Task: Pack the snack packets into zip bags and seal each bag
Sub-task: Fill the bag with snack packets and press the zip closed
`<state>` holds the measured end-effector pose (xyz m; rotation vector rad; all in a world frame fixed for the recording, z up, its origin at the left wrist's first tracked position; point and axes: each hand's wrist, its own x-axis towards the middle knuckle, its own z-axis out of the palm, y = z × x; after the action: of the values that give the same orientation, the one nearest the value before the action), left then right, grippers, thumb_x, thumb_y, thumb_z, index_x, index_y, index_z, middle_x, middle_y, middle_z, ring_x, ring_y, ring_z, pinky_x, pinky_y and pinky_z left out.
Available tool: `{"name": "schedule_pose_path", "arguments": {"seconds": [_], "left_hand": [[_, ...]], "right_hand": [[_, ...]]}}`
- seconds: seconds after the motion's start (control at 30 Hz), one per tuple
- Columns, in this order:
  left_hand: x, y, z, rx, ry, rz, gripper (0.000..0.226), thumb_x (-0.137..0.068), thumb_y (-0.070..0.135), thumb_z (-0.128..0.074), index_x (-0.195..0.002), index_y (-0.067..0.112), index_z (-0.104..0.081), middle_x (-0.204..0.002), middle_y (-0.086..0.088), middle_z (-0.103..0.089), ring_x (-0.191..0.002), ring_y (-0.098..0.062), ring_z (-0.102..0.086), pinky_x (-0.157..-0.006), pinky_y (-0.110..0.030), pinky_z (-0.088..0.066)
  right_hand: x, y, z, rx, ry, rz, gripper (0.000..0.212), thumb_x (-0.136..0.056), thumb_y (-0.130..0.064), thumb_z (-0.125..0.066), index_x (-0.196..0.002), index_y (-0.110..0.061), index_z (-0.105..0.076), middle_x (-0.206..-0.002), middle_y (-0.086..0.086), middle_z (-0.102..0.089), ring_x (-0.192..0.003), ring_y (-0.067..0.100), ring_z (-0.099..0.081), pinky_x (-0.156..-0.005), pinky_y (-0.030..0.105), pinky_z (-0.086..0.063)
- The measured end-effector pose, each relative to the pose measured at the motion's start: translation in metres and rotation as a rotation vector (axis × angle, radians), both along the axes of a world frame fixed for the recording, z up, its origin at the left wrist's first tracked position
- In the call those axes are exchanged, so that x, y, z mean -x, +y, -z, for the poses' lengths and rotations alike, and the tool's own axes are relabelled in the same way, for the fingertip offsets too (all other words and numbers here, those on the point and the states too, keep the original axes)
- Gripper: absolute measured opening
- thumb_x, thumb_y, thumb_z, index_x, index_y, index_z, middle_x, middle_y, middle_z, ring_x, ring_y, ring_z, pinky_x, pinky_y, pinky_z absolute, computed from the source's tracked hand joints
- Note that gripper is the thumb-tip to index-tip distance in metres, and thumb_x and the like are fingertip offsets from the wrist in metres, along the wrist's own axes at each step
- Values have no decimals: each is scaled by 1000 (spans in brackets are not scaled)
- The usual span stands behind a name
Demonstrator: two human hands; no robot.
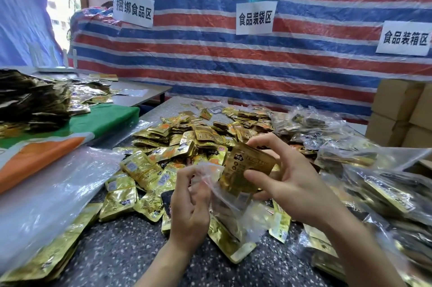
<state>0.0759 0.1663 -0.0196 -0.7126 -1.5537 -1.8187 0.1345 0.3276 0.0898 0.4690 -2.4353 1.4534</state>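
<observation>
Left grip pinches the bag mouth open; I read the right grip, the nearer, holding a packet just right of it, long axis tilted, lower end entering the mouth.

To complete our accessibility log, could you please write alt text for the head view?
The right hand holds a gold packet partly inside a clear zip bag that the left hand pinches open. Loose packets litter the table; a striped tarp with paper signs hangs behind.
</observation>
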Motion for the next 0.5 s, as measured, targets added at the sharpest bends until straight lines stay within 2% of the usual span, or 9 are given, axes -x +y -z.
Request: {"name": "schedule_pose_path", "arguments": {"seconds": [0.07,0.1,0.17,0.23,0.33,0.37,0.47,0.5], "left_hand": [[2,0,1,-6,-21,12,20,-95,34,-46,-106,17,-50,-101,4,-65,-78,-24,-68,-61,-44,-59],[2,0,1,-12,-22,17,20,-95,33,-46,-105,17,-50,-101,-1,-64,-82,-28,-68,-64,-46,-58],[2,0,-1,-14,-18,-11,20,-94,33,-44,-103,16,-50,-98,2,-63,-85,-23,-65,-70,-38,-57],[1,1,-2,-20,-10,-33,16,-95,28,-43,-101,15,-50,-94,8,-61,-82,-15,-60,-71,-29,-52],[-1,1,-2,-38,-26,-24,11,-94,24,-45,-100,17,-52,-92,-6,-61,-82,-27,-59,-70,-44,-50],[-2,2,-4,-38,-25,-11,11,-93,26,-45,-100,22,-53,-91,-6,-61,-82,-27,-60,-70,-43,-50],[-7,5,-10,1,21,42,15,-90,26,-44,-94,37,-53,-87,14,-60,-75,-4,-55,-67,-17,-46],[-7,6,-10,16,18,59,15,-89,26,-45,-93,38,-53,-86,16,-59,-73,-2,-53,-66,-15,-45]], "right_hand": [[-1,2,-2,6,-50,-36,39,-89,-6,-73,-108,-38,-60,-101,-2,-75,-83,22,-76,-65,38,-64],[-1,2,-3,-3,-63,-47,40,-88,-5,-74,-108,-37,-61,-100,1,-76,-85,23,-76,-69,41,-64],[-1,3,-5,-26,-83,-48,43,-85,-2,-76,-107,-37,-61,-96,11,-77,-86,31,-76,-79,55,-61],[-2,4,-8,-48,-97,-43,45,-83,-2,-78,-105,-37,-61,-92,14,-77,-86,36,-75,-81,62,-58],[-4,5,-14,-97,-98,-27,46,-81,-2,-81,-101,-39,-62,-90,11,-76,-80,28,-75,-79,58,-60],[-4,6,-15,-113,-97,-20,47,-80,-2,-81,-101,-39,-62,-91,11,-76,-81,27,-75,-79,56,-60],[-1,9,-14,-223,-120,27,48,-79,-10,-83,-101,-44,-59,-96,5,-75,-86,22,-74,-82,48,-61],[1,9,-14,-255,-132,43,47,-79,-12,-83,-101,-45,-57,-99,4,-74,-89,19,-73,-84,46,-61]]}}
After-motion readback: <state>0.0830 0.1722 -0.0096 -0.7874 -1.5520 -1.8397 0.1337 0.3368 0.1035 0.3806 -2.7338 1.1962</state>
